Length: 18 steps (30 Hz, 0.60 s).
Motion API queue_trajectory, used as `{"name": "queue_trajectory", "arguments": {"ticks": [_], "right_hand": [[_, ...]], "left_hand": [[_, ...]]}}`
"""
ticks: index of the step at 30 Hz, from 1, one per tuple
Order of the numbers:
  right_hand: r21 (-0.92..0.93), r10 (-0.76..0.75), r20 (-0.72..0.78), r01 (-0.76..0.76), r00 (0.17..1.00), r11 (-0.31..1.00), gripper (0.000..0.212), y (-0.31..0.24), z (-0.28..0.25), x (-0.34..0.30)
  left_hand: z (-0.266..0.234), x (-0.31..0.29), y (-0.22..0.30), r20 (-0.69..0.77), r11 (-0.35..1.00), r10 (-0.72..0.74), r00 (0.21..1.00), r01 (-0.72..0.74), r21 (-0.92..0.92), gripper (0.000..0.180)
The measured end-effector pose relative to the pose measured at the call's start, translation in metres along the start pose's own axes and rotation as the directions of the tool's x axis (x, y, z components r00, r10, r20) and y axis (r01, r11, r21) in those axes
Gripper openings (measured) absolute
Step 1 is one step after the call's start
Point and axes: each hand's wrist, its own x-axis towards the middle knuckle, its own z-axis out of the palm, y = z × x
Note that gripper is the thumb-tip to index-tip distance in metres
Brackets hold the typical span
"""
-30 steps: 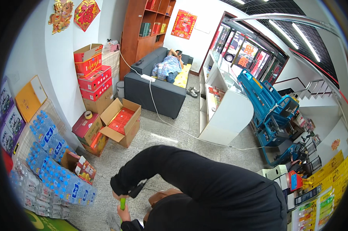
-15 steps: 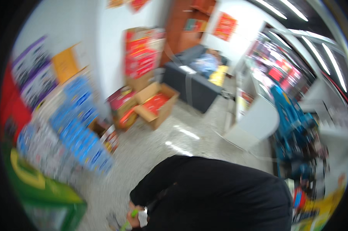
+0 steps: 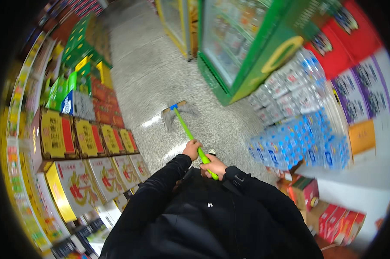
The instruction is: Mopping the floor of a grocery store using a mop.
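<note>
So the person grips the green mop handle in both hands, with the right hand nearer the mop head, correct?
Not quite: the head view shows the left hand nearer the mop head than the right hand; both do grip the green mop handle.

- The head camera, the left one of a side-by-side fisheye pair, is looking down from the wearer's own head.
- It is facing past the black jacket (image 3: 208, 216), which is filling the lower edge closest to the lens, toward the floor (image 3: 134, 64) ahead.
- The left hand (image 3: 192, 150) and right hand (image 3: 215, 166) are showing just below the middle, nearer than the mop head (image 3: 171, 122).
- The wide lens is bending the shelves (image 3: 20, 166) along the left rim and showing the fridge (image 3: 255, 60) aslant at upper right.
- A dark border is rounding the corners.
</note>
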Motion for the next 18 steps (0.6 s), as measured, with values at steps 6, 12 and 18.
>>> {"name": "queue_trajectory", "arguments": {"ticks": [6,12,18], "right_hand": [[0.021,0.115,0.021,-0.116,0.993,0.993,0.049,-0.056,0.015,0.038],[-0.102,0.129,0.068,-0.122,0.989,0.987,0.033,-0.115,0.034,0.080],[-0.098,0.145,0.020,-0.142,0.989,0.985,0.033,-0.182,0.061,0.159]], "left_hand": [[-0.048,0.023,0.003,0.316,0.432,-0.607,0.729,0.637,-0.639,0.031],[-0.074,0.045,-0.027,0.407,0.008,-0.530,0.744,0.484,-0.875,0.036],[-0.116,0.123,-0.087,0.500,-0.115,-0.400,0.768,0.499,-0.859,0.032]]}}
